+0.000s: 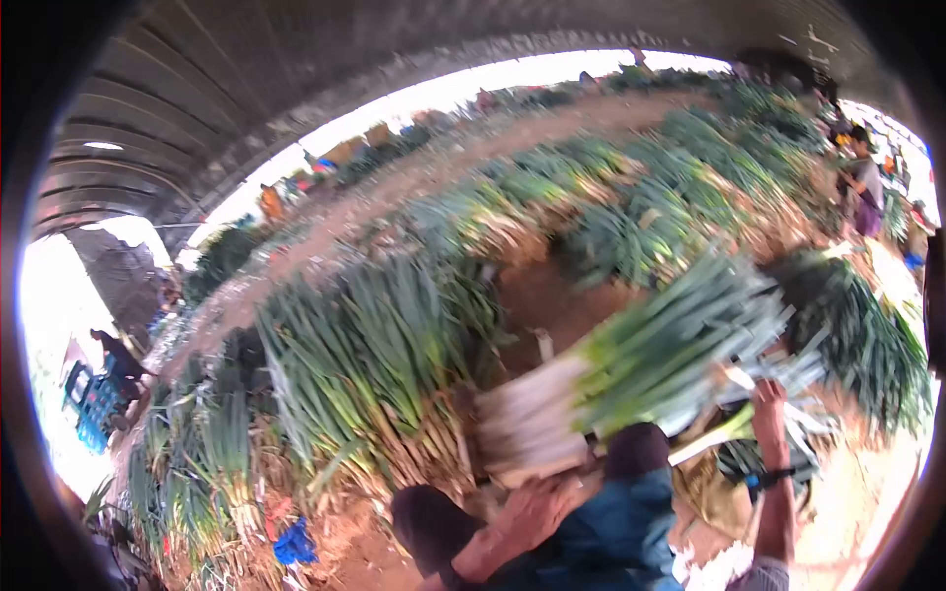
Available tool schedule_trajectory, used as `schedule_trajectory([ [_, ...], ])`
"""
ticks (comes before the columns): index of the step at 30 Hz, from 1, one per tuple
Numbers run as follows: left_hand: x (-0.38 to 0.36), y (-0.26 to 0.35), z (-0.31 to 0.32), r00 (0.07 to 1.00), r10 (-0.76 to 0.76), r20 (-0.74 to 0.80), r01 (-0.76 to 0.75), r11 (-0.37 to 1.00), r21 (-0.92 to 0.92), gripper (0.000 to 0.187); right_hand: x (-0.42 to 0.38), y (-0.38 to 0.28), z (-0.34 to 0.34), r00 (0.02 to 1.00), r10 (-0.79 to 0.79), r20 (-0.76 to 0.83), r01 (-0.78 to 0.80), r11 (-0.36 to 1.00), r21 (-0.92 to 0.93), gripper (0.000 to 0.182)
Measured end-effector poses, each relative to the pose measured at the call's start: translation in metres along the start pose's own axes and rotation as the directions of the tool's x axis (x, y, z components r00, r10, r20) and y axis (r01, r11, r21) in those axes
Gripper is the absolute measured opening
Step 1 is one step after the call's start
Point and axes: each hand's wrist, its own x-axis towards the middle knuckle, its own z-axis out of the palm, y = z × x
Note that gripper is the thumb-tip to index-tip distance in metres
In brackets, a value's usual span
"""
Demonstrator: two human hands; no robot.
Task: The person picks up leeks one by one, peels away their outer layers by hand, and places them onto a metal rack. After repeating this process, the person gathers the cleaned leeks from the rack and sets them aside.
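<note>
A large bundle of leeks (631, 374) lies in front of me, its white stems toward my knees and its green leaves fanned to the upper right. My left hand (537, 512) is just below the white stem ends, its fingers stretched out to the right; blur hides whether it touches them. On the right, my right hand (770, 399) is raised with its fingers curled. A single leek (714, 436) slants from near my right knee up to this hand, which appears closed on its leafy end. A dark band circles the right wrist.
Upright leek bunches (365, 364) stand close on the left. More leek piles (641, 217) cover the ground ahead, with a dark green heap (857, 325) on the right. A person (863, 187) stands at the far right. Blue crates (91, 404) are at the far left.
</note>
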Motion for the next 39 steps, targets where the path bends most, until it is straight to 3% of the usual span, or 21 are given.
schedule_trajectory([
  [1,0.013,0.009,0.002,0.985,0.161,-0.065,-0.152,0.98,0.128,0.034,0.006,-0.015,-0.001,0.997,0.018,0.074,-0.021,0.999,0.033,0.014],
  [2,0.03,0.021,0.009,0.998,0.059,0.0,-0.059,0.998,-0.036,0.039,0.011,-0.039,-0.005,0.991,-0.068,0.118,0.063,0.997,0.047,0.029],
  [3,0.051,0.035,0.001,0.971,0.194,-0.14,-0.201,0.979,-0.034,0.041,0.015,-0.076,-0.01,0.981,-0.115,0.153,0.084,0.976,0.199,0.033],
  [4,0.068,0.048,-0.005,0.938,0.294,-0.185,-0.295,0.955,0.028,0.042,0.017,-0.088,-0.001,0.948,-0.281,0.147,0.258,0.953,0.159,0.035],
  [6,0.099,0.069,-0.009,0.887,0.399,-0.23,-0.38,0.916,0.127,0.043,0.012,-0.122,0.007,0.931,-0.294,0.216,0.241,0.94,0.24,0.033],
  [8,0.121,0.077,-0.016,0.898,0.386,-0.212,-0.316,0.9,0.299,0.044,0.009,-0.138,0.011,0.888,-0.405,0.22,0.325,0.889,0.324,0.036],
  [11,0.138,0.058,-0.009,0.932,0.27,-0.243,-0.138,0.883,0.449,0.042,0.007,-0.156,0.003,0.852,-0.413,0.321,0.324,0.898,0.296,0.037],
  [14,0.136,0.046,-0.009,0.996,0.09,0.008,-0.087,0.935,0.344,0.036,0.009,-0.171,-0.008,0.839,-0.399,0.369,0.326,0.913,0.245,0.042],
  [15,0.134,0.035,0.002,0.974,0.191,-0.119,-0.135,0.92,0.369,0.028,0.009,-0.169,-0.008,0.83,-0.403,0.386,0.342,0.914,0.219,0.042],
  [19,0.114,0.012,0.016,0.962,0.172,-0.211,-0.115,0.959,0.257,0.021,-0.004,-0.118,-0.008,0.851,-0.273,0.448,0.307,0.952,-0.004,0.035],
  [21,0.102,-0.001,0.027,0.961,0.111,-0.255,-0.099,0.993,0.059,0.023,-0.008,-0.082,-0.013,0.83,-0.201,0.52,0.323,0.933,-0.156,0.029],
  [22,0.098,-0.017,0.025,0.956,0.08,-0.283,-0.083,0.997,0.002,0.024,-0.016,-0.044,-0.005,0.861,-0.152,0.485,0.297,0.925,-0.237,0.026],
  [25,0.087,-0.048,0.013,0.947,0.077,-0.312,-0.074,0.997,0.019,0.028,0.012,-0.011,-0.018,0.916,-0.203,0.346,0.278,0.943,-0.184,0.032],
  [26,0.086,-0.052,0.01,0.958,0.067,-0.278,-0.071,0.997,-0.006,0.028,0.024,-0.021,-0.023,0.934,-0.222,0.28,0.307,0.9,-0.31,0.032],
  [28,0.087,-0.058,0.005,0.941,0.052,-0.336,-0.056,0.998,-0.001,0.029,0.068,-0.056,-0.035,0.924,-0.328,0.198,0.379,0.859,-0.345,0.031],
  [29,0.089,-0.061,0.0,0.932,0.043,-0.361,-0.045,0.999,0.002,0.03,0.094,-0.074,-0.041,0.891,-0.437,0.123,0.453,0.837,-0.308,0.026],
  [31,0.091,-0.066,-0.019,0.915,0.031,-0.402,-0.052,0.998,-0.04,0.032,0.148,-0.11,-0.061,0.798,-0.598,0.067,0.562,0.701,-0.438,0.016],
  [33,0.095,-0.075,-0.033,0.89,0.046,-0.453,-0.048,0.999,0.008,0.034,0.196,-0.152,-0.077,0.723,-0.69,-0.03,0.57,0.621,-0.539,0.014],
  [34,0.098,-0.078,-0.037,0.878,0.055,-0.476,-0.05,0.998,0.024,0.034,0.217,-0.174,-0.085,0.641,-0.767,-0.031,0.623,0.543,-0.563,0.013],
  [36,0.096,-0.103,-0.04,0.888,0.068,-0.454,-0.062,0.998,0.028,0.036,0.258,-0.181,-0.079,0.612,-0.79,-0.028,0.646,0.52,-0.559,0.016],
  [39,0.082,-0.126,-0.053,0.889,-0.093,-0.449,0.095,0.995,-0.019,0.029,0.262,-0.227,-0.048,0.687,-0.708,0.164,0.684,0.554,-0.475,0.025],
])
